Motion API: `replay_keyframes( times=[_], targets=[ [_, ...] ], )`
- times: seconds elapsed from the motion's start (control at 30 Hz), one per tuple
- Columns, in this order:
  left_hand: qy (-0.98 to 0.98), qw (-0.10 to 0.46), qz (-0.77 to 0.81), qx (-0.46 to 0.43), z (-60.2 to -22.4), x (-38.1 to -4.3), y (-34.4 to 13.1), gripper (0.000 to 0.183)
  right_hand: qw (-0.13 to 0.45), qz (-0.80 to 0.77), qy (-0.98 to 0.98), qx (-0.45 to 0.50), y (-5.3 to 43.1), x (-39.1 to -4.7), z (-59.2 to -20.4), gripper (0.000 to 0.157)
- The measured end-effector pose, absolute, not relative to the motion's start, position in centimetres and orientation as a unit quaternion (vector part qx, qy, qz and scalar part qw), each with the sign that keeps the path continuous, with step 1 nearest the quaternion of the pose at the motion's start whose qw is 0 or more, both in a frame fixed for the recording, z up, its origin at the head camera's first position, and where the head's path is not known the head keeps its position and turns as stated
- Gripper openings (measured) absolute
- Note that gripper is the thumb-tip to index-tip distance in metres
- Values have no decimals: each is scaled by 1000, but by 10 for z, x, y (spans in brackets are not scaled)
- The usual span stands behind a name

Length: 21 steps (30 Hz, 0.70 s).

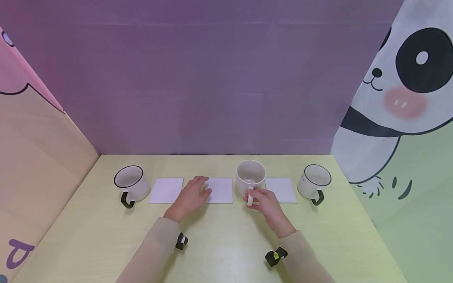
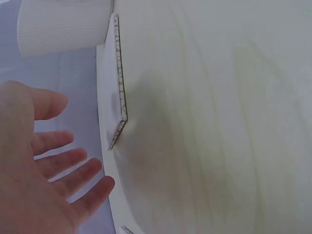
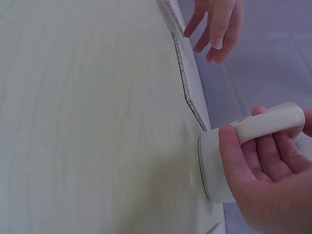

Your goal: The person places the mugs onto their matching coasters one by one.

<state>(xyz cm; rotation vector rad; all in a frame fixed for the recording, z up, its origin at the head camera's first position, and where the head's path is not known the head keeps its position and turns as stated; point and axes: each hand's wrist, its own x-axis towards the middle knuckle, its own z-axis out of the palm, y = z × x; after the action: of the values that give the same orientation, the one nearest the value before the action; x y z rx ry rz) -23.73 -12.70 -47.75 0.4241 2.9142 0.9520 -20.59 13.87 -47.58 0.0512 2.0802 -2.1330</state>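
The ribbed white cylindrical mug (image 1: 250, 174) is grasped by its near-side handle (image 1: 250, 198) in the right hand (image 1: 267, 205), right of the flat white middle board (image 1: 223, 190). By the farther left hand (image 1: 189, 198), nothing is grasped.

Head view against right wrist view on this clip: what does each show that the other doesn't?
Only the head view shows the black-handled mug at left, the other black-handled mug at right, and the panda print.

Only the right wrist view shows the ribbed outside of the white mug and the patterned edges of white squares.

Both show the right hand gripping that mug's handle, the left hand, and the table.
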Motion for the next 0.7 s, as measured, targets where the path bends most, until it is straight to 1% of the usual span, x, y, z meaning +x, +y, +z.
replay_keyframes(
  times=[0.1, 0.27, 0.53, 0.7],
  targets=[
    [942, 32, 301, 144, -481, -241, -127, 52, 77, -707, 703, 10, 138, -206, -475, 28],
    [951, 30, 264, 157, -488, -246, -128, 52, 77, -701, 709, 4, 139, -206, -476, 30],
    [961, 21, 216, 174, -489, -247, -130, 51, 69, -704, 707, 13, 137, -207, -477, 27],
    [962, 25, 207, 175, -493, -248, -133, 51, 64, -703, 708, 18, 135, -206, -478, 25]
  ],
)
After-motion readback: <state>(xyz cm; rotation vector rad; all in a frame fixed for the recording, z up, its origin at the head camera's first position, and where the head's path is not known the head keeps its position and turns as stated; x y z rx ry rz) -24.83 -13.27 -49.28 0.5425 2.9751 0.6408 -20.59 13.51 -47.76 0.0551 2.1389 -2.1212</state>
